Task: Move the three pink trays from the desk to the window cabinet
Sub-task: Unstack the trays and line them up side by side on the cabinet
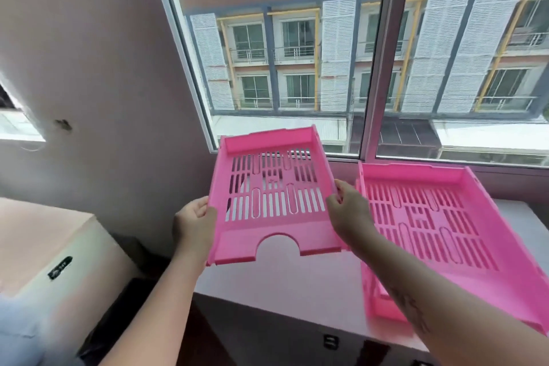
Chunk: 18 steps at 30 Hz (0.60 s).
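I hold a pink slotted tray point(276, 235) in the air over the left part of the window cabinet's white top point(297, 291). My left hand point(194, 224) grips its left side wall and my right hand point(347, 211) grips its right side wall. The tray tilts slightly, with its notched front edge toward me. To the right, a second pink tray point(445, 223) rests on the cabinet by the window; it seems to sit stacked on another pink tray whose edge point(383, 310) shows underneath.
A large window point(356, 68) with a grey frame rises behind the cabinet. A plain wall point(104, 68) stands on the left. A beige box-like unit point(44, 246) sits at lower left. The cabinet's dark front point(282, 342) faces me.
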Available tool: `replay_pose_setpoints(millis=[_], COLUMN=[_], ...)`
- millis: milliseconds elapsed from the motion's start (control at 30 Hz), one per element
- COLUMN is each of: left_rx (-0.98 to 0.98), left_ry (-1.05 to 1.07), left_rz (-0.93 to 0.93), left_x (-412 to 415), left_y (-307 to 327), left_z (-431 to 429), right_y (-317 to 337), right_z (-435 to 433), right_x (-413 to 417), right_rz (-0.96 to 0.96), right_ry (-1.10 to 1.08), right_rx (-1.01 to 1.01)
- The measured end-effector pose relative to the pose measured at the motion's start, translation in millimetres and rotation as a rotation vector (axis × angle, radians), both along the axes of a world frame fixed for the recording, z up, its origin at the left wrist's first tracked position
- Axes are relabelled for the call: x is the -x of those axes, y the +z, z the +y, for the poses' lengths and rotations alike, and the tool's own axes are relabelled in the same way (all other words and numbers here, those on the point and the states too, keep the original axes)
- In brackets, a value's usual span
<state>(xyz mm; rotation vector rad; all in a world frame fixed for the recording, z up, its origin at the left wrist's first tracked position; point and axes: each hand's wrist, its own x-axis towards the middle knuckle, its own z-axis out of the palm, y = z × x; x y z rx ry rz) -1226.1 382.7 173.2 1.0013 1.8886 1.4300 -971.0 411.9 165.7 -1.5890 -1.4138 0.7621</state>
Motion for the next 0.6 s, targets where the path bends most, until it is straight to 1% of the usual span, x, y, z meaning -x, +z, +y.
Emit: replay_pose_setpoints(millis=[100,233,433,600], left_rx=[0.023,0.067,0.154,0.218], left_ry=[-0.006,-0.044,-0.06,-0.136], left_rz=[-0.001,0.004,0.004,0.046], left_x=[33.3,55.1,62.7,64.6], left_y=[-22.0,-52.4,-86.3,-104.4], left_z=[5.4,4.8,-6.5,-19.3], right_y=[-16.9,-38.7,-71.9,-102.2], right_z=[7.5,6.4,-6.3,-16.0], right_x=[34.8,57.8,66.3,64.0], right_rz=[-0.007,-0.063,-0.132,-0.16], right_ry=[-0.015,-0.029,-0.025,-0.016], right_rx=[0.033,0.102,0.158,0.237])
